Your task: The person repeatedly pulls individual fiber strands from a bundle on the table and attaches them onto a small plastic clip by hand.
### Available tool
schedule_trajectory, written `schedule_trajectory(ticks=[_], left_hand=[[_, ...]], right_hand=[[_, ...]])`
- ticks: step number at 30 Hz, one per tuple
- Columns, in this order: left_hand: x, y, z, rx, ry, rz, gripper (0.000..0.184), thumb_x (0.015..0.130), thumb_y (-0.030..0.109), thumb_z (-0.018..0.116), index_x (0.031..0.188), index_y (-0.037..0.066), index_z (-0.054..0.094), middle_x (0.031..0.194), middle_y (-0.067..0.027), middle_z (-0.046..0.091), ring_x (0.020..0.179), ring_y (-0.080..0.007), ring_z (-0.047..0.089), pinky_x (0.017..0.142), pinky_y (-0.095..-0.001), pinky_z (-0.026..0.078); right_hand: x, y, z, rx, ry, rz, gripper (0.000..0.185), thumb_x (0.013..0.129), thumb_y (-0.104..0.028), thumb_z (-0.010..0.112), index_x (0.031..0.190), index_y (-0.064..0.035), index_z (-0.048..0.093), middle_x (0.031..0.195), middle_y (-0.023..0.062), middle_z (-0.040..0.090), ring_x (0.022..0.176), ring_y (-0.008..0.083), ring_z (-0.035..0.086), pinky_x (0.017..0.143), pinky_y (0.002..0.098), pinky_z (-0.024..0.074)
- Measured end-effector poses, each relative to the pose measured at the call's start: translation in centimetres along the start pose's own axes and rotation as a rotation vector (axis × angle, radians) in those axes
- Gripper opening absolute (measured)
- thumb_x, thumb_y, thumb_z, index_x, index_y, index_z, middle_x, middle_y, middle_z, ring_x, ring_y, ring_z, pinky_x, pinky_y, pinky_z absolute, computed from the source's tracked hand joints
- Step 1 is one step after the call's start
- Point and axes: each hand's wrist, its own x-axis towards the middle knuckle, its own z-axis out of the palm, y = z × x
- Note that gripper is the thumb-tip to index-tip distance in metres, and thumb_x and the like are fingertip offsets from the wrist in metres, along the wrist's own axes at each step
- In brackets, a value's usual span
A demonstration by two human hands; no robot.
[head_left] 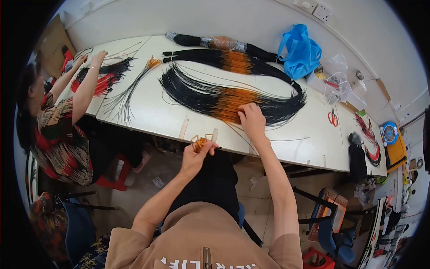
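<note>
My left hand [196, 158] is closed around a small cluster of bent orange wire loops [199, 142], held just off the table's front edge. With its fingers bent, my right hand [252, 120] rests on the orange middle part of a long bundle of thin black-and-orange wires [233, 102]. The fingertips press into the strands; whether a single strand is pinched there I cannot tell. Some loose strands run from this bundle down past my right wrist. Behind it lies a second, tied black-and-orange bundle [235, 62].
A plastic-wrapped bundle [221, 43] and a blue bag [300, 51] stand along the wall. Orange-handled scissors [333, 118] lie to the right. At left, a co-worker [58, 130] handles red and black wires [105, 78]. A splayed wire bunch [136, 83] lies between us.
</note>
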Motion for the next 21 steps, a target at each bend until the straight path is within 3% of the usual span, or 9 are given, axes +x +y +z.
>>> schedule_trajectory(ticks=[4,8,11,13,15,18,20,21], left_hand=[[0.6,2.6,-2.7,0.042,0.047,0.102,0.026,0.101,0.017,0.052,0.086,-0.001,0.064,0.07,-0.0018,0.059,0.063,-0.0081,0.05,0.062,-0.0186,0.04],[1.7,3.3,-5.3,0.1,0.122,0.274,0.023,0.101,0.017,0.052,0.086,0.001,0.059,0.071,-0.0016,0.058,0.06,-0.0071,0.045,0.061,-0.0187,0.039],[2.0,3.8,-6.8,0.022,0.117,0.246,0.021,0.1,0.016,0.053,0.086,0.002,0.057,0.074,-0.0016,0.058,0.06,-0.0067,0.044,0.06,-0.018,0.038],[2.1,4.1,-7.2,-0.055,0.113,0.215,0.019,0.1,0.015,0.054,0.085,0.003,0.056,0.077,-0.0017,0.058,0.059,-0.0063,0.042,0.059,-0.0173,0.036],[2.2,4.8,-7.5,-0.066,0.13,0.265,0.018,0.099,0.015,0.055,0.086,0.003,0.056,0.076,-0.0014,0.057,0.059,-0.0061,0.042,0.058,-0.017,0.036],[1.9,5.9,-7.7,-0.1,0.18,0.4,0.016,0.097,0.016,0.058,0.087,0.003,0.057,0.075,-0.0005,0.056,0.058,-0.0055,0.041,0.055,-0.0159,0.034],[1.5,7.4,-7.6,-0.05,0.165,0.446,0.015,0.096,0.015,0.059,0.087,0.003,0.058,0.074,-0.0001,0.056,0.057,-0.0053,0.041,0.055,-0.0156,0.033],[1.3,8.4,-7.4,0.001,0.145,0.489,0.014,0.095,0.014,0.06,0.087,0.003,0.058,0.072,0.0003,0.056,0.057,-0.005,0.041,0.054,-0.0153,0.033]], right_hand=[[2.2,0.7,1.6,-0.153,-0.064,-0.079,0.009,0.082,-0.01,0.065,0.09,-0.007,0.067,0.078,0.005,0.063,0.068,0.0256,0.06,0.065,0.0319,0.0482],[2.5,0.5,0.8,-0.163,-0.199,0.01,0.005,0.081,-0.01,0.065,0.085,-0.007,0.066,0.077,0.0043,0.063,0.064,0.0273,0.059,0.062,0.0326,0.0487],[4.6,0.5,-0.5,-0.179,-0.213,-0.059,0.003,0.081,-0.009,0.063,0.08,-0.0063,0.065,0.077,0.0047,0.064,0.061,0.028,0.059,0.059,0.0342,0.0485],[7.5,-0.2,-2.8,-0.438,-0.377,-0.131,0.006,0.082,-0.009,0.062,0.085,-0.0064,0.066,0.078,0.005,0.065,0.063,0.0268,0.06,0.06,0.0347,0.0488],[11.0,-0.6,-6.1,-0.411,0.172,-0.374,0.008,0.076,-0.003,0.059,0.083,-0.0062,0.062,0.075,0.0064,0.065,0.061,0.0257,0.061,0.057,0.0344,0.049],[13.2,-6.2,-14.2,-0.042,0.673,-0.198,0.015,0.082,0.002,0.061,0.093,-0.0076,0.064,0.073,0.0041,0.065,0.058,0.0162,0.056,0.054,0.0292,0.0444],[11.0,-9.3,-16.3,0.295,0.288,0.001,0.012,0.084,0.0,0.063,0.093,-0.0068,0.065,0.074,0.0033,0.067,0.058,0.0123,0.055,0.054,0.0256,0.0426],[9.7,-9.3,-15.7,0.23,-0.032,0.077,0.005,0.084,-0.003,0.063,0.087,-0.0055,0.065,0.072,0.0022,0.066,0.057,0.0116,0.053,0.055,0.0236,0.042]])
